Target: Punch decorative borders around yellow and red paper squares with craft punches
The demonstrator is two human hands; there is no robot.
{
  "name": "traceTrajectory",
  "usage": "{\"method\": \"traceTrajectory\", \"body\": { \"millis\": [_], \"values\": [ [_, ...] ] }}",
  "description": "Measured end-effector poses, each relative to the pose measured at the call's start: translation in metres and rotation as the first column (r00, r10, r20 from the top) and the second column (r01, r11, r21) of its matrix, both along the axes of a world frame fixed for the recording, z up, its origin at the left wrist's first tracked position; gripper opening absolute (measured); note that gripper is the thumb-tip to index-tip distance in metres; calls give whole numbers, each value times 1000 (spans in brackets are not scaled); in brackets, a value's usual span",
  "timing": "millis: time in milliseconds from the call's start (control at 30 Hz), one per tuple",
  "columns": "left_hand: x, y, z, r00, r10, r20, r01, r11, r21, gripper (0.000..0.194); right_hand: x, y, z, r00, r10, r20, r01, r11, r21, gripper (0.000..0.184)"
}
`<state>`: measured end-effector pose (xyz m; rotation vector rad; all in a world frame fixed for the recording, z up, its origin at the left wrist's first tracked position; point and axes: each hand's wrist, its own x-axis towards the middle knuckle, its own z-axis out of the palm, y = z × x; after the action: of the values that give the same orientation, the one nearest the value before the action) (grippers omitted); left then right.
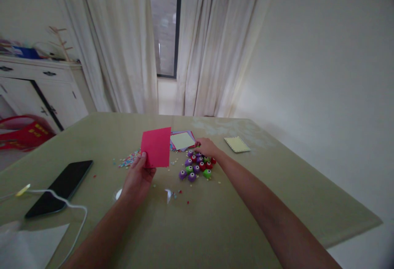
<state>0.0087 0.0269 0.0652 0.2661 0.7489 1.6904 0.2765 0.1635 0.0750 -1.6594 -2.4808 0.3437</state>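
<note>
My left hand (140,178) grips a red-pink square sheet of paper (156,148) by its lower left corner, thumb in front, raised above the table. Over the back of a cluster of small purple, green and red knobs with white-ringed dark dots (197,168) reaches my right hand (205,146). Its fingers are curled together, and what they hold, if anything, is too small to make out. Just left of those fingers lies a stack of coloured paper squares (182,141) with a pale yellow sheet on top. Colourful paper bits (131,159) are heaped behind my left hand.
A yellow square with a punched-looking edge (237,144) lies at the right. On the left are a dark tablet (60,189), a white cable (72,205) and a white sheet (46,244). A small clear piece (168,195) and scattered scraps lie on the table (215,228).
</note>
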Motion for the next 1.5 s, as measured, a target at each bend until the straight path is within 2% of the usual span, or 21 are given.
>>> {"method": "traceTrajectory", "body": {
  "millis": [167, 500, 700, 833, 967, 1100, 1267, 1500],
  "values": [
    [-1, 1, 2, 1000, 0, 10, 0, 1000, 3, 25, 5, -2, 0, 998, -57, 3, 57, 998, -16, 32],
    [6, -3, 4, 1000, -16, -8, 16, 999, -43, 31, 8, -17, -15, 983, -90, -162, 98, 994, 45, 18],
    [13, -4, 2, 999, -35, -18, 33, 995, -98, 35, 41, -15, -9, 948, 21, -318, -19, 1000, 12, 30],
    [14, -9, 5, 999, -40, -16, 38, 994, -105, 36, 58, -19, -13, 884, 116, -452, -153, 987, -46, 43],
    [16, -13, 11, 998, -52, -28, 49, 994, -101, 38, 45, -22, -29, 785, 169, -595, -257, 964, -65, 54],
    [14, -14, 15, 999, -33, -23, 31, 994, -105, 39, 27, -24, -39, 725, 151, -672, -257, 964, -61, 57],
    [13, -12, 16, 1000, -21, -12, 19, 990, -141, 39, 17, -30, -37, 703, 184, -687, -294, 955, -46, 54],
    [11, -12, 20, 1000, -14, -2, 13, 992, -124, 38, 12, -36, -34, 689, 240, -684, -356, 934, -31, 57]
  ]
}}
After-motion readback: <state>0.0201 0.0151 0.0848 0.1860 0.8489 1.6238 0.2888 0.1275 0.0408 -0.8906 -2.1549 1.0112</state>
